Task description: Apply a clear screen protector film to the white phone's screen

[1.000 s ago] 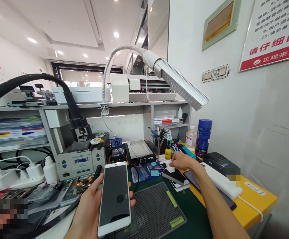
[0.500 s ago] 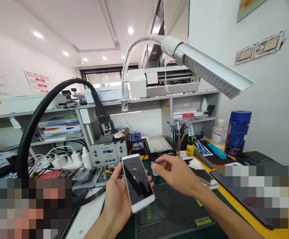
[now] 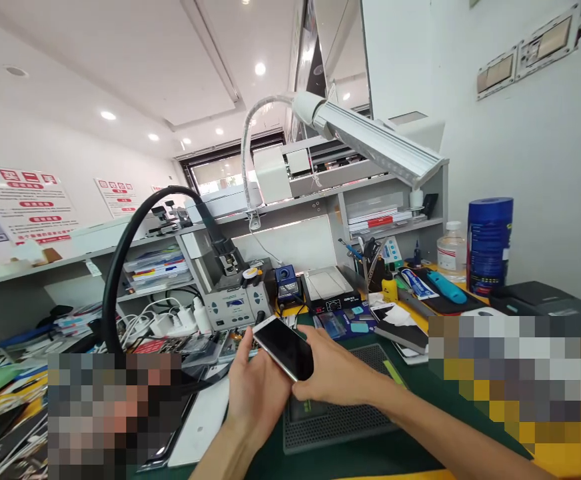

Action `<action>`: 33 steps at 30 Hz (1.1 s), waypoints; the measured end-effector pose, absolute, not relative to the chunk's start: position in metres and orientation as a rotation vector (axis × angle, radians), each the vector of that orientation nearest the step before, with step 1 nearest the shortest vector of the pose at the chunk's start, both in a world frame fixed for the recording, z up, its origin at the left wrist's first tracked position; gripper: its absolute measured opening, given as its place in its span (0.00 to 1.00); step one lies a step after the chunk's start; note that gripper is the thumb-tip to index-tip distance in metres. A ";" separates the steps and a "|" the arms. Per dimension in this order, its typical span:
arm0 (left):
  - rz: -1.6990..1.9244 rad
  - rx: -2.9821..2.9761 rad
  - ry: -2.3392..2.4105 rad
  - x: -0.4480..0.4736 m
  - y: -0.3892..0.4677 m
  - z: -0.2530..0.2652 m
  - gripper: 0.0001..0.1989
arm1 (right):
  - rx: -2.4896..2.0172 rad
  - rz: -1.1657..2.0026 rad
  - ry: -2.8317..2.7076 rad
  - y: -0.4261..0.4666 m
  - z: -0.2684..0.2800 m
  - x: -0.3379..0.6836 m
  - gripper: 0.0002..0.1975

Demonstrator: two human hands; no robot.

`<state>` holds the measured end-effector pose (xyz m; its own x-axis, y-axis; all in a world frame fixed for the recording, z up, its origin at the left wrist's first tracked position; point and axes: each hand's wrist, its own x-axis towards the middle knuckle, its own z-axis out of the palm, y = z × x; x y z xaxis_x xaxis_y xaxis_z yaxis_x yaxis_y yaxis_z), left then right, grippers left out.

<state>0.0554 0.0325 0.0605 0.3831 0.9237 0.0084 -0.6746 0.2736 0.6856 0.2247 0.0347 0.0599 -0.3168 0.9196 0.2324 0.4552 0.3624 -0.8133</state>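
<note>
A white-framed smartphone (image 3: 284,347) with a dark screen is held between my two hands, tilted, over the workbench. My left hand (image 3: 260,383) supports it from below and along its left side, palm up. Around its right end, my right hand (image 3: 333,367) grips the edges, with the thumb near the lower corner. Beneath the hands lies a dark perforated mat (image 3: 340,423), partly covered by my right hand and forearm. The back of the phone is hidden.
A grey hot-air station (image 3: 235,307) and blue soldering station (image 3: 288,283) stand behind. A black hose (image 3: 113,287) arches at left, a lamp (image 3: 375,137) hangs above. A white tablet-like slab (image 3: 200,427) lies left; a yellow bottle (image 3: 389,289) and blue canister (image 3: 490,247) stand right.
My right hand has moved from beside the phone to grip its right end. The phone has turned and tilted. The head view has shifted left and rolled.
</note>
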 end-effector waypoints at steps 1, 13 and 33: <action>1.115 0.694 0.491 0.049 0.034 0.060 0.25 | -1.176 0.847 -1.968 0.037 0.062 0.232 0.40; 0.691 1.110 1.119 -0.003 0.027 0.049 0.26 | -1.154 0.802 -2.348 0.026 0.066 0.276 0.48; -0.043 2.306 1.293 -0.012 0.038 0.068 0.34 | -1.454 0.776 -2.644 0.033 0.085 0.301 0.48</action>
<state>-0.0115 0.0380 0.0680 0.5505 0.7932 -0.2602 0.8089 -0.4298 0.4013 0.3013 0.0326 0.0845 -0.5642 0.7984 -0.2103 0.7855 0.4406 -0.4346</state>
